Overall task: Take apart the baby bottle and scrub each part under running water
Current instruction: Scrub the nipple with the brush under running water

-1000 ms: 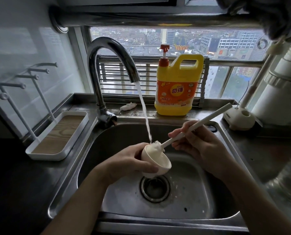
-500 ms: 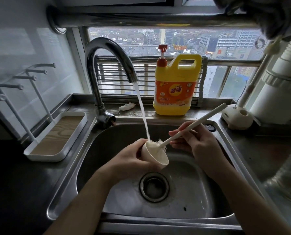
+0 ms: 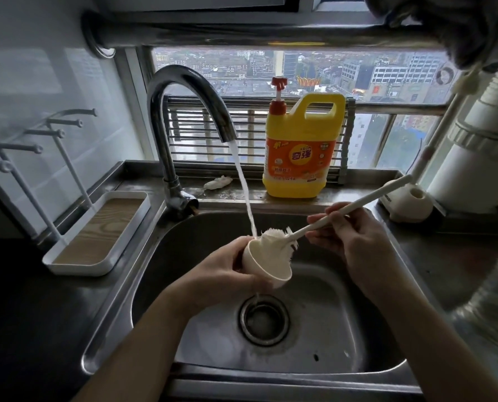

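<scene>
My left hand [image 3: 221,274] grips a cream, cup-shaped bottle cap [image 3: 266,266] over the steel sink [image 3: 343,329], its open mouth turned toward the right. My right hand [image 3: 349,236] holds the long cream handle of a bottle brush [image 3: 337,211]. The white bristle head [image 3: 275,237] lies against the cap's upper rim, partly outside it. Water from the curved tap [image 3: 189,117] falls in a thin stream [image 3: 243,184] onto the cap and bristles, then drips down toward the drain [image 3: 263,320].
A yellow detergent jug [image 3: 300,152] with a red pump stands on the ledge behind the sink. At the left is a white drying rack [image 3: 96,230] with pegs. A cream brush stand [image 3: 410,204] and a white cylinder [image 3: 474,158] sit at the right.
The bristle head has come out of the cap and now rests on its upper rim. Both hands stay over the drain under the stream.
</scene>
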